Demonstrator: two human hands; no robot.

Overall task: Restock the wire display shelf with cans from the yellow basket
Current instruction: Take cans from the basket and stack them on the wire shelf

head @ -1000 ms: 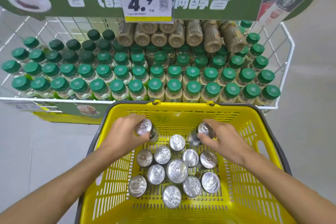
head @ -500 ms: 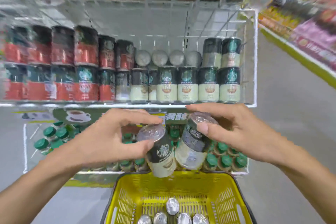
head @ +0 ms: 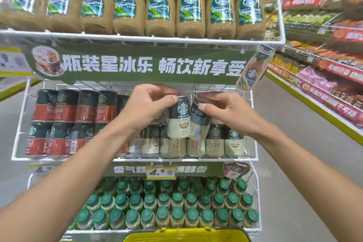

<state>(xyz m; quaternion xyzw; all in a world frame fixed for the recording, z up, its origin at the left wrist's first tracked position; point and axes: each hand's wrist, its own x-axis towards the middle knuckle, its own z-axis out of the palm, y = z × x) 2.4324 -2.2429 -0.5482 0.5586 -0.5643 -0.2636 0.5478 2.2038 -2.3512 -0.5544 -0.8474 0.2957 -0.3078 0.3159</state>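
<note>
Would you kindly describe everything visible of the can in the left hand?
The can looks metal: silvery top rim, dark upper band with a round white logo, cream lower half with a small picture. It is almost upright before the middle wire shelf, above its front row of cans. The left hand pinches its top; the right hand holds another can leaning close beside it.

Glass bottles (head: 159, 4) above green banner (head: 149, 65); green-capped bottles (head: 177, 214) below price tag (head: 161, 173).

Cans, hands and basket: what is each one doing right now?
left hand, gripping the left can near its top.
right hand, gripping the right can near its top.
left can, upright, in the air.
right can, tilted, in the air.
yellow basket, only its rim shows.
</note>
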